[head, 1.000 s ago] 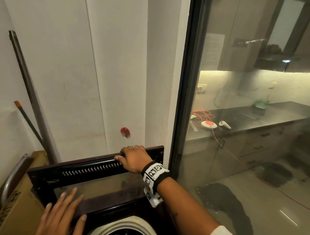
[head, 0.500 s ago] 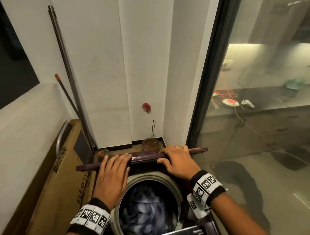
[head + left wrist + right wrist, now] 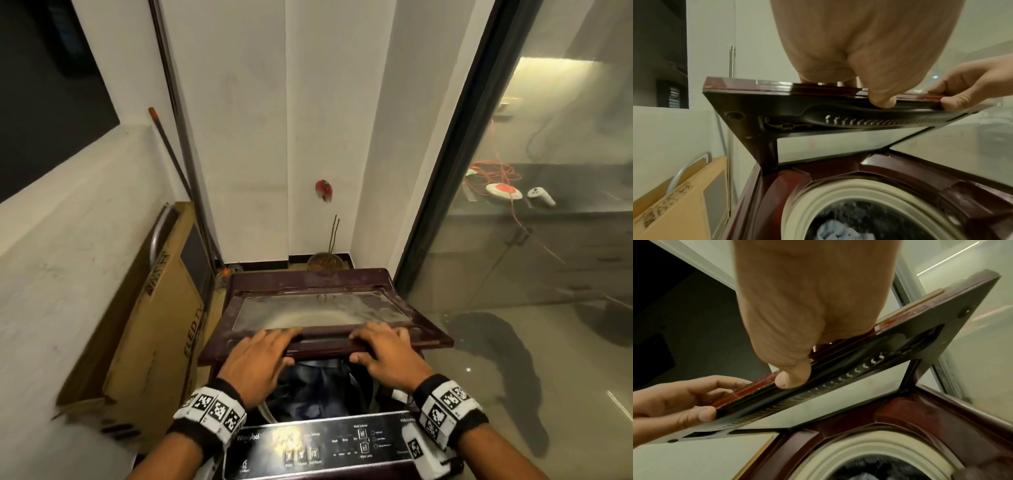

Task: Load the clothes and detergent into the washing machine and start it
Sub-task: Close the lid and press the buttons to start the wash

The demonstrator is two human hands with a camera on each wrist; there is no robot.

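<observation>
We have both hands on the front edge of the washing machine's lid [image 3: 322,311], which is tilted partway above the tub opening. In the head view, low and centre, our left hand [image 3: 255,365] lies with its fingers flat across the top of the lid and the thumb tucked under the edge, and our right hand [image 3: 387,356], just to its right, holds the same edge in the same way, fingers on top and thumb below. From the left wrist camera we see the left thumb pressed against the dark underside of the lid, with the right hand at the right edge of that frame pinching the rim. The lid has a dusty glass pane in a maroon frame and a row of small slots on its underside. Below it, in the lower centre of the wrist views, sits the pale ring of the tub [image 3: 840,193], and inside it the clothes [image 3: 315,383], bluish and dark fabric. At the bottom of the head view is the black control panel [image 3: 342,442] with its buttons. At the left of the frame a cardboard box [image 3: 161,322] leans against the white wall, with 2 poles [image 3: 178,137] standing behind it, and a glass door [image 3: 534,240] fills the right side.
</observation>
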